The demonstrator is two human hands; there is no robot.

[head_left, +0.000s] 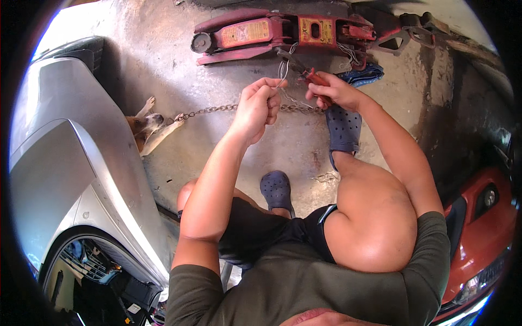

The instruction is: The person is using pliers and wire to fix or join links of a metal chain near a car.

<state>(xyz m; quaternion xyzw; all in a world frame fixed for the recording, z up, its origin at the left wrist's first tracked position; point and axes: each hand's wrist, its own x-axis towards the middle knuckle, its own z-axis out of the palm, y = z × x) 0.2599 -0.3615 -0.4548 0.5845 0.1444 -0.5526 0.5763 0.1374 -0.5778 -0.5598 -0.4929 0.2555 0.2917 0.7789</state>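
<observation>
My left hand [258,106] is closed in a pinch on a thin, pale wire [283,70] that loops up from the fingertips. In my right hand [338,92] is a pair of pliers [315,79] with red-orange handles. Their dark jaws point up and left, reaching the wire's upper end; whether they bite on it I cannot tell. Loose wire strands dangle between the two hands. Just beyond lies a worn red floor jack [280,32] with yellow labels, and more wire [348,52] is wound on its frame.
A rusty chain [212,110] runs across the concrete to a dog [142,126] lying by a silver car [92,119] on the left. Blue patterned cloth [370,74] lies beside the jack. My feet wear dark clogs [344,130]. A red vehicle [489,217] stands at the right.
</observation>
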